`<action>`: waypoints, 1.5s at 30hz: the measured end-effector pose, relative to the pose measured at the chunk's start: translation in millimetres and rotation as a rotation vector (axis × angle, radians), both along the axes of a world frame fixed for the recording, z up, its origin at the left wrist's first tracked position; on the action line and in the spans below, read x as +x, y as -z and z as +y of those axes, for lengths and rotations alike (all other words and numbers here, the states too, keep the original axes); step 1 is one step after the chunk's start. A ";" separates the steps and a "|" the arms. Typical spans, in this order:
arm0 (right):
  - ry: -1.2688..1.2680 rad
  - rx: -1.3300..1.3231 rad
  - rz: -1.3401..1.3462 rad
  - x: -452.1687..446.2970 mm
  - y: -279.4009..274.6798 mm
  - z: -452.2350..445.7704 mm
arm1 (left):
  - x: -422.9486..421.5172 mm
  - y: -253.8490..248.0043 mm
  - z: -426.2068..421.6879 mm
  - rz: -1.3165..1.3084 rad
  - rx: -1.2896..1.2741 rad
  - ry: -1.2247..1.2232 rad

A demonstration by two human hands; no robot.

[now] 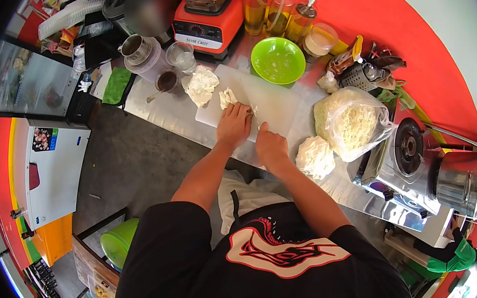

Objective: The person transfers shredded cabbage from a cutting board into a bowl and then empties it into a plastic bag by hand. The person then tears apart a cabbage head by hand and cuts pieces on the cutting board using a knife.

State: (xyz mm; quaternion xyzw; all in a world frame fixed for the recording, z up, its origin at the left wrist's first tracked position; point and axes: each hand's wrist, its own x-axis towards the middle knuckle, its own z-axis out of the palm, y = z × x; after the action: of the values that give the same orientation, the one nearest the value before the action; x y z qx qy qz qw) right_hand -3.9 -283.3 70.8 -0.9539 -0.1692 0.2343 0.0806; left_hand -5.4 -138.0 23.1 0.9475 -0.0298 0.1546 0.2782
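Observation:
A white cutting board lies on the metal counter in front of me. My left hand presses down on the board with its fingers together and bent, holding pale food whose kind I cannot make out. To its right, my right hand is closed round the handle of a knife, its blade pointing away beside my left fingertips. Small pale bits lie near the blade. A pale crumpled heap sits at the board's left end, and another pale heap rests on the counter to the right.
Behind the board stand a green bowl, a red blender and several oil pump bottles. A glass and a dark-filled cup are at left. A bag of shredded food and a stove are at right.

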 end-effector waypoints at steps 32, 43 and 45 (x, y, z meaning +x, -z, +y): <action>0.042 0.000 0.044 -8.2 -4.6 6.9 | -2.8 1.9 3.4 -0.009 0.073 -0.020; 0.060 0.066 0.038 -7.6 -3.7 4.5 | -0.2 3.0 0.5 0.001 0.012 -0.045; 0.015 0.022 0.022 -1.8 -6.2 7.2 | -0.2 4.7 0.8 0.005 0.020 -0.058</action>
State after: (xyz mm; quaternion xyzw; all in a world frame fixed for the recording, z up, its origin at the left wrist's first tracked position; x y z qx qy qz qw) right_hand -5.7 -276.1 77.0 -0.9516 -0.1636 0.2425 0.0945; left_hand -5.6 -137.3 18.4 0.9511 -0.0032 0.1600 0.2641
